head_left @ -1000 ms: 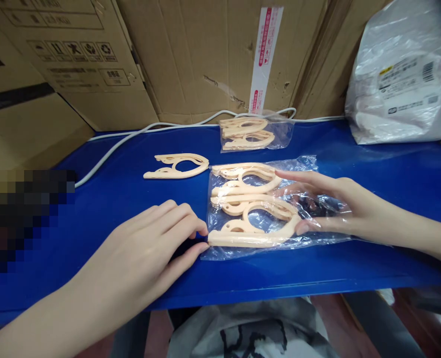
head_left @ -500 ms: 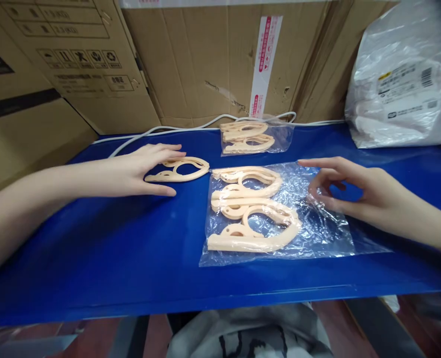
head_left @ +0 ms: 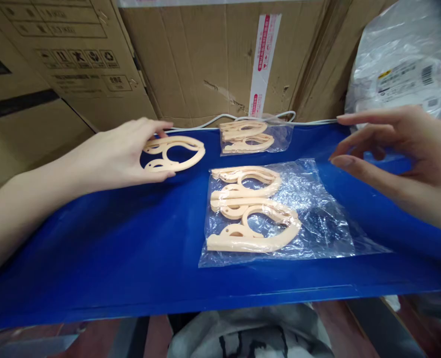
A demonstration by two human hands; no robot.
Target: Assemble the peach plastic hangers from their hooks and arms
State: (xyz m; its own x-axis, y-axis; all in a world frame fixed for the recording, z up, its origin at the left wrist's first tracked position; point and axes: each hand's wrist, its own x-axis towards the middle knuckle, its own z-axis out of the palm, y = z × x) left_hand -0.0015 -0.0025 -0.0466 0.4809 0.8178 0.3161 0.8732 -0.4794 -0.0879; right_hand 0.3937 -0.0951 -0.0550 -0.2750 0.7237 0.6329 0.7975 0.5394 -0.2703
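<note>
Glossy blue tabletop [head_left: 131,248], stacked brown cardboard boxes [head_left: 190,59] walling its far edge, white cable [head_left: 309,121] along their foot, crinkled white plastic bag [head_left: 399,64] far right.

White bag [head_left: 399,64] partly behind right hand [head_left: 410,161]

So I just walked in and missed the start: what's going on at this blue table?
A person's left hand holds a loose peach hanger just above the blue table. The right hand hovers open and empty near a clear bag of similar hangers lying flat. A smaller filled bag sits behind.
</note>
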